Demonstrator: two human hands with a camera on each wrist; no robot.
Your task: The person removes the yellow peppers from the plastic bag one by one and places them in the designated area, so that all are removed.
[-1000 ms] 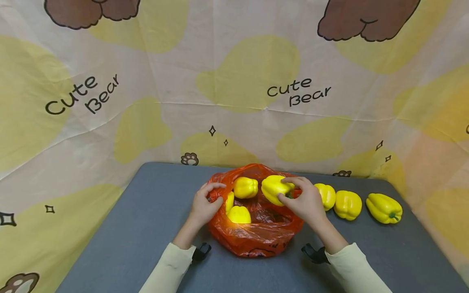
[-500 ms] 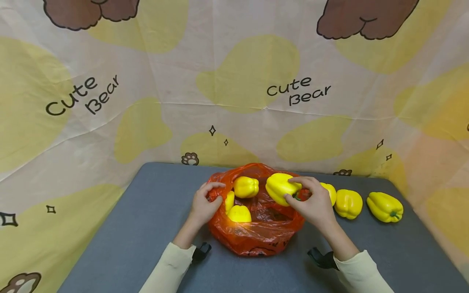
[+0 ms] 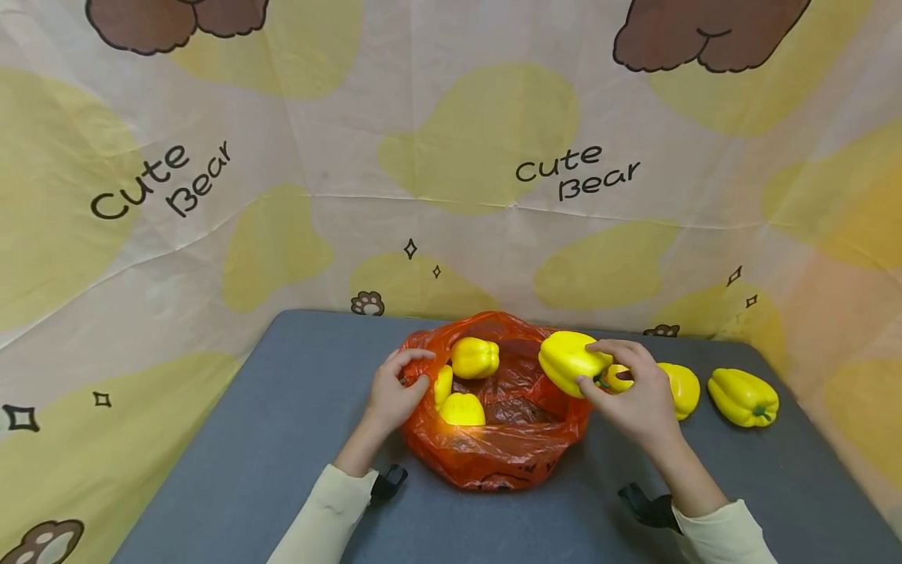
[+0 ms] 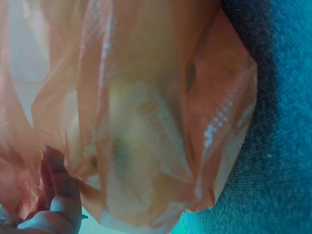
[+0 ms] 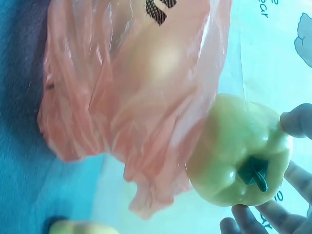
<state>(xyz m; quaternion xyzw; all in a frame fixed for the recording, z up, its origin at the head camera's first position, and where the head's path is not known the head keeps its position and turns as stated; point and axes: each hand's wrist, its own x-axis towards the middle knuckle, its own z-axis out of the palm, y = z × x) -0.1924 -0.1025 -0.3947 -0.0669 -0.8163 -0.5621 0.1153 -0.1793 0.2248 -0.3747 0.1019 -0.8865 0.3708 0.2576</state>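
A red plastic bag point(image 3: 503, 462) stands on the table, its mouth spread wide. My left hand point(image 3: 396, 395) grips the bag's left rim; in the left wrist view a fingertip point(image 4: 56, 170) lies against the translucent plastic. Several yellow bell peppers sit in the bag: one at the back point(image 3: 475, 358), one at the front point(image 3: 462, 410), and part of another by the left rim. Between thumb and fingers, my right hand point(image 3: 644, 395) holds a bell pepper point(image 3: 567, 363) over the bag's right rim. The right wrist view shows its green stem point(image 5: 254, 173) facing the hand.
To the right on the grey table point(image 3: 254, 439) lie more yellow bell peppers: one far right point(image 3: 743, 397), another beside it point(image 3: 683, 390), and one partly hidden behind my right hand. A printed cloth point(image 3: 465, 133) hangs just behind the table's back edge.
My right hand has carried its bell pepper rightward, from over the bag's opening to its right rim. The left hand and the peppers in the bag stay where they were.
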